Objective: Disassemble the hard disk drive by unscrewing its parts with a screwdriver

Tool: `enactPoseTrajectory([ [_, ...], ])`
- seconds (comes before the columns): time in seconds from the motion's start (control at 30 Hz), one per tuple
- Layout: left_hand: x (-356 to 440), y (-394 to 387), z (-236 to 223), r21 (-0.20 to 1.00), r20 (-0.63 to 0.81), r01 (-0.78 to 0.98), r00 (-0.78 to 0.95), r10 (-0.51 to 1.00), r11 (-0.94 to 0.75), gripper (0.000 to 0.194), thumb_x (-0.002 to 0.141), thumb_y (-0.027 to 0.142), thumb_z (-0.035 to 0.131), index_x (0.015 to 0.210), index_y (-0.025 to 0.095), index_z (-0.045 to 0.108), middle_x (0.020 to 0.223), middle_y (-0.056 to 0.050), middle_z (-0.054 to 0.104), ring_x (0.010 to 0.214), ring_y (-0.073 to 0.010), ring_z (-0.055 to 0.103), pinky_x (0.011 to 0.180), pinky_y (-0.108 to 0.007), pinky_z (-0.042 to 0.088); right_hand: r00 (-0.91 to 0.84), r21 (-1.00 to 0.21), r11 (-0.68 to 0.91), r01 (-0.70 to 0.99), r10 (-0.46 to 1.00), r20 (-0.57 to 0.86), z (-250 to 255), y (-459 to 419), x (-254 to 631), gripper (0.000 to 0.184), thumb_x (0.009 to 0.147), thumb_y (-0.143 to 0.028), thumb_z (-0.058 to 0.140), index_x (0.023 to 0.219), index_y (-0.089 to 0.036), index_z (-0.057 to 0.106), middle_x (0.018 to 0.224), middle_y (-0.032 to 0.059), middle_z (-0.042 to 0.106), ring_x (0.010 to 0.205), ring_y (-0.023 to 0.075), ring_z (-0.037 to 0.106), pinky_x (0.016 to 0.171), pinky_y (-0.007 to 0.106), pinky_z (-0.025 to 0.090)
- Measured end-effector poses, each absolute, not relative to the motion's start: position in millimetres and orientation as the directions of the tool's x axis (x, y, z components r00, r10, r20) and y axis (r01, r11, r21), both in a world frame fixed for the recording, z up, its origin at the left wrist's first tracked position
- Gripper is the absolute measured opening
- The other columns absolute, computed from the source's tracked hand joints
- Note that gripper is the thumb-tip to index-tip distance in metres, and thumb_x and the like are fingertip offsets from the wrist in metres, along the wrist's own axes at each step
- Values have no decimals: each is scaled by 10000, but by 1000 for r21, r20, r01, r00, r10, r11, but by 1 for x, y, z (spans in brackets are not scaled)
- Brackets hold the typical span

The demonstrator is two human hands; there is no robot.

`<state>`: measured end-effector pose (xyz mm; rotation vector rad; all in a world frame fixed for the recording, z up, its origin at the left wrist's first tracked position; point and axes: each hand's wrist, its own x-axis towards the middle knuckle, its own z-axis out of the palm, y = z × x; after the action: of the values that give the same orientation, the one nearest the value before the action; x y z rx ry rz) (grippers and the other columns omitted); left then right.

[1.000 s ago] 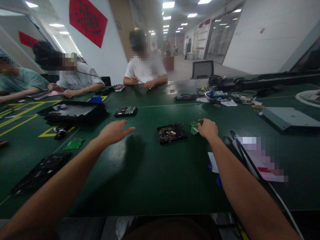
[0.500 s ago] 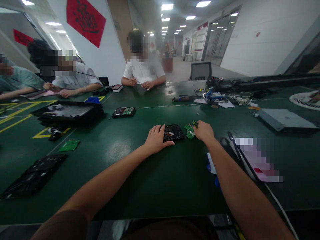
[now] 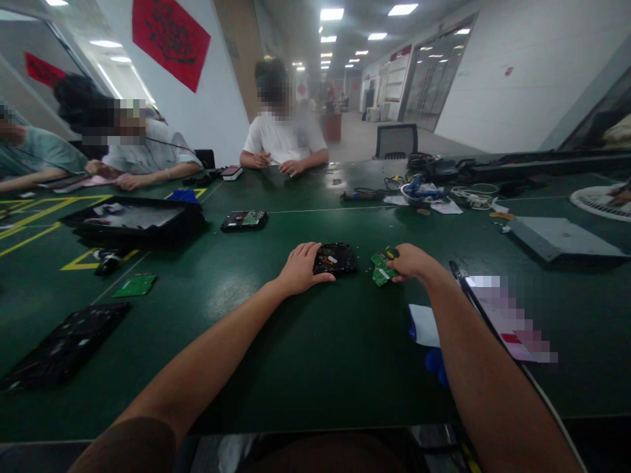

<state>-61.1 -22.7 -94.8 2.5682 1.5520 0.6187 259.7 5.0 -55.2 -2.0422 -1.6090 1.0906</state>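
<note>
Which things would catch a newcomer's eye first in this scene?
Probably the big red paper with dark writing on the wall at upper left. Next, in the middle of the green table, the left hand rests on a black drive-like unit, while the right hand holds a green circuit board beside it.

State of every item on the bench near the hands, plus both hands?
Left hand: resting on black drive's left end
Right hand: closed on held board
Black drive: flat on table
Held board: green, in right hand, angled
Yellow-and-black tool: at right hand's fingers, tip unclear
Far drive: flat, green circuitry up
Loose board: green, on table
Black bin: open-topped
Silver case: lying flat
</note>
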Motion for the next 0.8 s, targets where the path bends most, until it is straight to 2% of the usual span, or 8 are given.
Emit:
enactPoseTrajectory([
  [0.17,-62,-22,-96,286,313,823,404,860,-491,1035,729,820,585,1492,148,393,1483,-191,463,1398,-362,375,1148,-517,315,63,-736,-342,584,923,-380,-61,6,255,148,782,-98,732,893,-111,636,908,121,659,633,193,689,505,305,616],
  [0.3,-62,-23,-96,301,312,817,403,861,-491,1022,727,806,604,1490,158,397,1482,-187,465,1397,-361,377,1148,-522,318,91,-775,-341,532,933,-348,-67,6,250,246,787,-127,738,1006,-99,627,1093,169,629,738,203,705,522,269,631],
  [0.47,-61,-25,-93,309,303,819,396,866,-483,1022,726,805,607,1490,160,396,1489,-182,459,1404,-358,372,1155,-517,318,168,-783,-375,497,926,-337,-73,11,245,332,821,-136,698,1126,-64,586,1257,232,561,728,212,725,501,271,635],
  [0.6,-61,-26,-91,313,298,815,404,865,-488,1007,736,796,606,1489,161,396,1489,-182,462,1410,-349,367,1162,-506,319,184,-839,-343,423,939,-291,-74,13,239,322,810,-125,717,1098,-54,591,1228,247,576,682,213,729,488,284,636],
  [0.8,-61,-26,-91,314,292,814,407,866,-488,988,738,769,633,1484,166,403,1495,-182,457,1421,-346,361,1170,-509,313,205,-880,-260,397,960,-191,-80,19,239,292,815,-198,751,1033,-73,602,1074,200,638,596,200,718,458,285,612],
])
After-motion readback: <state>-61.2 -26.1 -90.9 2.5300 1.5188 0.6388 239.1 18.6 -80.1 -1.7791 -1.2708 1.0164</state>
